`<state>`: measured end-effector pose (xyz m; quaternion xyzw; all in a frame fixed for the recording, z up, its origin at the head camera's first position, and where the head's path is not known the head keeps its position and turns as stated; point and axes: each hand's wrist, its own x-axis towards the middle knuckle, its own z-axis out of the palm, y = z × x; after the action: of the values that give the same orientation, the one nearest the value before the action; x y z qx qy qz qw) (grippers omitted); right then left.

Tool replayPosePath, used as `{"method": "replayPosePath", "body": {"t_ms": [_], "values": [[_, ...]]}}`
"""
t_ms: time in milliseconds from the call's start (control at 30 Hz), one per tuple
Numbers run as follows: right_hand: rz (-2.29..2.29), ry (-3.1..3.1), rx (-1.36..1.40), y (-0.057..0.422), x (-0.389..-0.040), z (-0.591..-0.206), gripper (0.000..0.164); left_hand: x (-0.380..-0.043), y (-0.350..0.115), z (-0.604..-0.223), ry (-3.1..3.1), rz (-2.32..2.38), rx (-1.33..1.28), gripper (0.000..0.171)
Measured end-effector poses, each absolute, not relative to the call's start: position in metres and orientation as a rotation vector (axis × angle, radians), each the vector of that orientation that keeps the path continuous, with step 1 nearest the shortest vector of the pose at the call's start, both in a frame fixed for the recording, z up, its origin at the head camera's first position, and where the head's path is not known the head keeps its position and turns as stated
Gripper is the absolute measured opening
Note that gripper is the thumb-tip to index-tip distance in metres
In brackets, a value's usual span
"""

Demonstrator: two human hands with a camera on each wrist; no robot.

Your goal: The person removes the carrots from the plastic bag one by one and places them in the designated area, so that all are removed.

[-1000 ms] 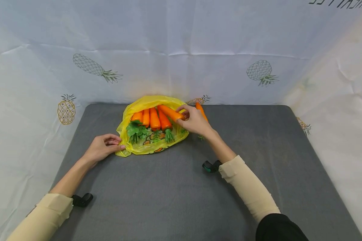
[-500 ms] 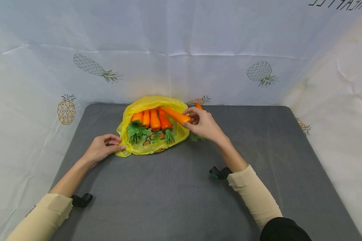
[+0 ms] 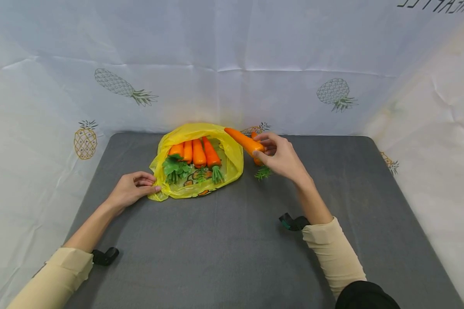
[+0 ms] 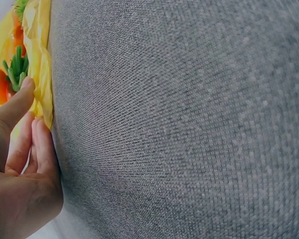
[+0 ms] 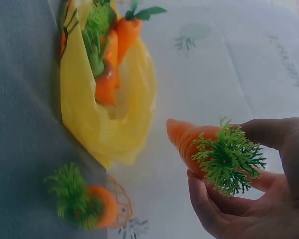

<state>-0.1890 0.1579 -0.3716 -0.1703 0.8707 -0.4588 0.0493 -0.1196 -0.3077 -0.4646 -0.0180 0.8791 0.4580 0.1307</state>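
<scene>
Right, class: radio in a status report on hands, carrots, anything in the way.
Left hand pinching edge of yellow bag. Right hand gripping one carrot, outside the bag. Four carrots visible inside. Possible obstacle: loose carrot beside bag.

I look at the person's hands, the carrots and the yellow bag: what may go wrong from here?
The right hand holds one carrot only at its thick end, so it may slip. This carrot might bump the loose carrot outside the yellow bag. If the left hand tugs the edge it pinches, the carrots inside could shift.
</scene>
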Motion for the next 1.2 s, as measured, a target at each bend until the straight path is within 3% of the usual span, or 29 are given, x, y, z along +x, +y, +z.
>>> {"method": "replayPosePath", "body": {"t_ms": [600, 1200], "values": [[-1.415, 2.735, -0.241, 0.209, -0.201, -0.392, 0.039, -0.120, -0.306, -0.461, 2.552, 1.332, -0.048, 0.049], [-1.318, 2.749, -0.048, 0.215, -0.224, -0.438, 0.043, -0.118, -0.305, -0.459, 2.545, 1.333, -0.050, 0.050]]}}
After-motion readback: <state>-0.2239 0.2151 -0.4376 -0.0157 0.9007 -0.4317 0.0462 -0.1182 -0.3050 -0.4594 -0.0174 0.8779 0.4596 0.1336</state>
